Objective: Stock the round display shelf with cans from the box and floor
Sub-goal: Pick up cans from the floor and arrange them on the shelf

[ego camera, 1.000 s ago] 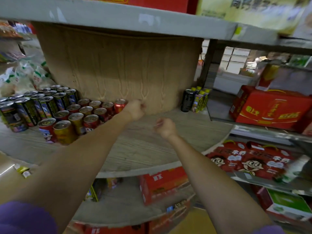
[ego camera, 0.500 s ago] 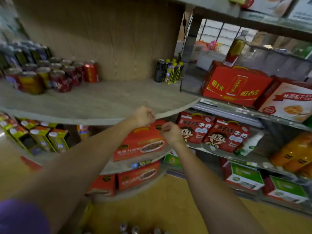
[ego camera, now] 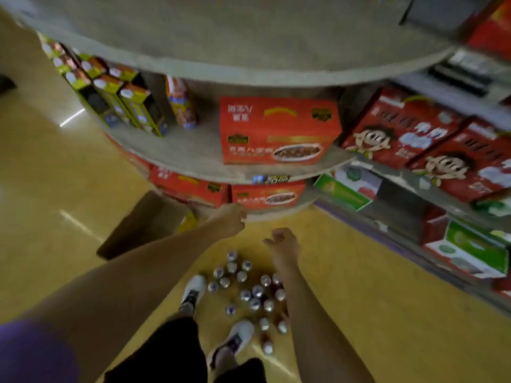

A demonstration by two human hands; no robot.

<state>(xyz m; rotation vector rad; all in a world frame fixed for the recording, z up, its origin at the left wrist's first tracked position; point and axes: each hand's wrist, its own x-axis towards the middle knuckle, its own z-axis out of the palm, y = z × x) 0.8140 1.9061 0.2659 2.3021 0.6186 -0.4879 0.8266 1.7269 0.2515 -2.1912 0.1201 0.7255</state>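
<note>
A red carton sits mid-frame, with two more red cartons below it. Yellow-green packs lean at upper left. Cartoon-face boxes fill the right, green-and-white boxes beneath them. White shoes stand on the yellow floor.

Your arms reach forward and down, both bare. Your left hand is curled into a loose fist, empty; your right hand hangs with fingers loosely curled, empty.
</note>
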